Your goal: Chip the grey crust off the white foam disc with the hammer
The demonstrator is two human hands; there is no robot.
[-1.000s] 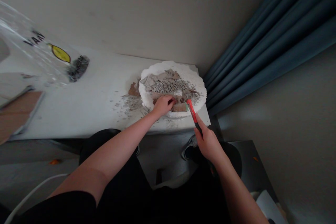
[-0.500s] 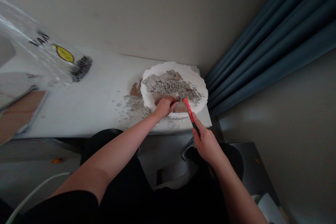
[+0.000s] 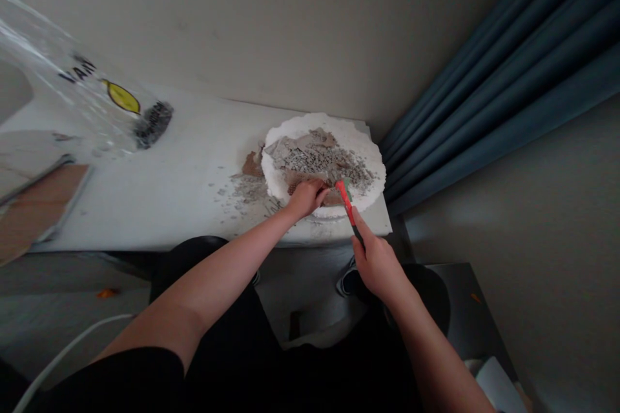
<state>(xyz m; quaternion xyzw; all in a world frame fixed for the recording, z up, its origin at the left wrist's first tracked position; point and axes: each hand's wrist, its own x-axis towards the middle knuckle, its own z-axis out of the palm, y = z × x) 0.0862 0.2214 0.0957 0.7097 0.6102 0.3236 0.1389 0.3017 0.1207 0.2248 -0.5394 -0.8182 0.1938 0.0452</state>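
Note:
My right hand (image 3: 376, 261) is wrapped round the red-and-black handle of what looks like a hammer (image 3: 345, 197). Its upper end, blurred and partly greenish, is over rubble close to my left fingertips. My left hand (image 3: 307, 199) has its fingers pinched on a brown tile piece (image 3: 332, 199), partly hidden by the hand. Both are over a white, roughly round slab with a ragged edge (image 3: 371, 142). Grey crumbled mortar (image 3: 314, 153) and flat fragments lie on the slab.
The slab rests on a white table (image 3: 159, 200) against the wall. Crumbs (image 3: 247, 190) and a brown fragment (image 3: 252, 164) lie to its left. A printed clear plastic bag (image 3: 111, 103) and brown panel (image 3: 46, 210) are farther left. A blue curtain (image 3: 484, 77) hangs at the right.
The tool's upper end has shifted slightly left and tilted, and a greenish part now shows. My left hand stays almost in place. The whole view has moved slightly.

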